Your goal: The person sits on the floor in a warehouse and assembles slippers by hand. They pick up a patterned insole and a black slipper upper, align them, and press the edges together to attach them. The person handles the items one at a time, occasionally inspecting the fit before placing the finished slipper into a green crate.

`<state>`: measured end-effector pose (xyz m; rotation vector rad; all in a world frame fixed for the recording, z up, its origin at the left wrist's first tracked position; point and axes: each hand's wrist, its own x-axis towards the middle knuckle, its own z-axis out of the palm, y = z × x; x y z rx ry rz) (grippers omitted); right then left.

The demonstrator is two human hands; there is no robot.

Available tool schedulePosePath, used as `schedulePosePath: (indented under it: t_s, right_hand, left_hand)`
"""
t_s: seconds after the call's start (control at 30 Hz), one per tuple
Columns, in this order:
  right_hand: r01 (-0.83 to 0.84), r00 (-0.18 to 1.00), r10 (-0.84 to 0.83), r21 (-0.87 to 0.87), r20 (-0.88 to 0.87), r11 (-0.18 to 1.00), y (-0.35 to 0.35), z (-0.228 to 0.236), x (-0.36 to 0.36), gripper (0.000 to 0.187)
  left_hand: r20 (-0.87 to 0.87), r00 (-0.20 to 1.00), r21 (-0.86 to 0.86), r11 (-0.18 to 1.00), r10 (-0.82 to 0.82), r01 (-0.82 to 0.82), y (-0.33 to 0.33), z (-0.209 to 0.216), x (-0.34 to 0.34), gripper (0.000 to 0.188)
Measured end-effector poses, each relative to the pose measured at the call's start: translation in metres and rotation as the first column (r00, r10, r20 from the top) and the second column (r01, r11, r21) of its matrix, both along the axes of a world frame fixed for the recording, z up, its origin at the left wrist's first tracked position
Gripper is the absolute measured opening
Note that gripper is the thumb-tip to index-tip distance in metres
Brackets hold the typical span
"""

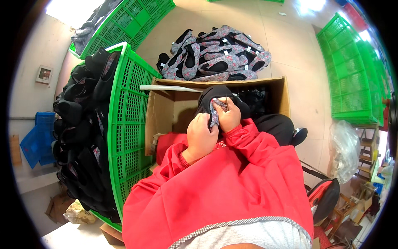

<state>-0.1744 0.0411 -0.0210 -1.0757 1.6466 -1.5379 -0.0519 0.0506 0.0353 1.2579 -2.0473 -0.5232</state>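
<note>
Both hands are together in front of my red smock, over the open cardboard box (pixel 159 120). Between them is a soft shoe (pixel 213 119) with grey floral fabric showing; its black part blends into the dark cloth around it. My left hand (pixel 200 136) is closed on the shoe's near side, fingers curled. My right hand (pixel 229 117) pinches the fabric from the other side, its thumb pressed on it. A thin dark thing, perhaps a small tool, shows at the right fingers, but I cannot make out its kind.
A heap of floral shoes (pixel 222 58) lies on the floor beyond the box. At left, a green crate (pixel 132 108) stands beside many black shoes (pixel 85 99). Green crates (pixel 346 70) line the right, with a clear plastic bag (pixel 345 151) nearer. A white strip (pixel 170 88) crosses the box's edge.
</note>
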Motion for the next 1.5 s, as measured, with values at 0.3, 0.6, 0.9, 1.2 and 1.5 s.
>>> schedulePosePath:
  t_s: [0.3,0.6,0.9,1.2,1.5]
  right_hand:
    - [0.105,0.97,-0.129,-0.125,-0.205,0.987,-0.004,-0.015,0.004,0.018]
    - [-0.152,0.988,0.153,0.018,-0.036,0.988,0.01,0.004,-0.016,0.033]
    - [-0.291,0.944,0.307,0.129,-0.122,0.948,0.027,0.07,-0.078,0.039]
    - [-0.089,0.996,0.089,0.229,0.012,0.969,0.027,-0.002,-0.025,0.021]
    - [-0.126,0.992,0.129,0.147,-0.01,0.981,0.032,0.008,-0.02,0.018]
  left_hand:
    - [0.108,0.993,-0.123,0.99,-0.052,0.065,-0.003,0.001,-0.02,0.024]
    - [0.219,0.975,-0.222,0.975,0.035,0.015,-0.028,-0.01,0.001,0.024]
    - [0.305,0.952,-0.198,0.974,-0.041,0.106,-0.048,0.011,0.02,0.02]
    - [0.24,0.929,-0.115,0.941,-0.284,0.317,-0.04,0.036,0.031,0.029]
    - [0.401,0.904,-0.208,0.946,-0.147,0.247,-0.008,0.029,0.01,0.049]
